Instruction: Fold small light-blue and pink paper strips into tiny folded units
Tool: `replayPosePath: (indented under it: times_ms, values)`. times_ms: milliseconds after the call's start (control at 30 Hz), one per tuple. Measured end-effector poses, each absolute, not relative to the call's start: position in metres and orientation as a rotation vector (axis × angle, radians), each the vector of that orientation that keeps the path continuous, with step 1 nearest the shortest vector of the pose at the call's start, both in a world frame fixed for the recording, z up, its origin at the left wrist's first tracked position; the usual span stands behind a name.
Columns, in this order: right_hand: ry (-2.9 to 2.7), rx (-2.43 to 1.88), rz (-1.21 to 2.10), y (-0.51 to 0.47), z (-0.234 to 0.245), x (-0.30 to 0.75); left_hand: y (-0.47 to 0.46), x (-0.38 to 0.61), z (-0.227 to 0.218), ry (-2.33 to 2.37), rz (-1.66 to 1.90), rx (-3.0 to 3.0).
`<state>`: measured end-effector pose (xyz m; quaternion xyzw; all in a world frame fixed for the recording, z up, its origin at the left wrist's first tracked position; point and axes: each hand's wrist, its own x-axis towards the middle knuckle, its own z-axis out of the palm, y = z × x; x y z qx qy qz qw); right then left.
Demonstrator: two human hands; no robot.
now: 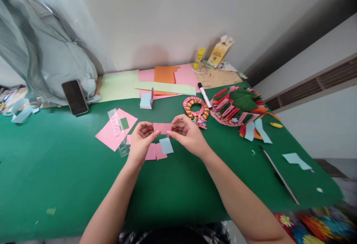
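Observation:
Both hands hold one small pink paper rectangle (162,127) above the green table (55,169). My left hand (141,140) pinches its left end and my right hand (186,132) pinches its right end. Just below the hands lie small cut pieces, pink ones (153,151) and a light blue one (166,145). Left of my left hand a clear ruler (118,132) rests across a larger pink sheet (110,134).
A grey backpack (41,54) and a dark phone (74,97) stand at the back left. Coloured paper sheets (164,80), a glue stick (199,58), a marker (205,95), a ring of folded paper (196,108) and a pile of folded pieces (237,104) lie behind. A long blade-like tool (279,175) lies right.

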<state>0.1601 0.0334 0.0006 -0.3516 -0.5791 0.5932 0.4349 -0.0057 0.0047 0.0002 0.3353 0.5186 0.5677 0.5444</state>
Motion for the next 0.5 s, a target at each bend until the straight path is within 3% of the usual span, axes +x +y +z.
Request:
replayPosePath:
  times_ms: [500]
  values:
    - [-1.711, -0.902, 1.158, 0.0353, 0.0043, 0.1613, 0.0029, -0.013, 0.0036, 1.274, 1.243, 1.073]
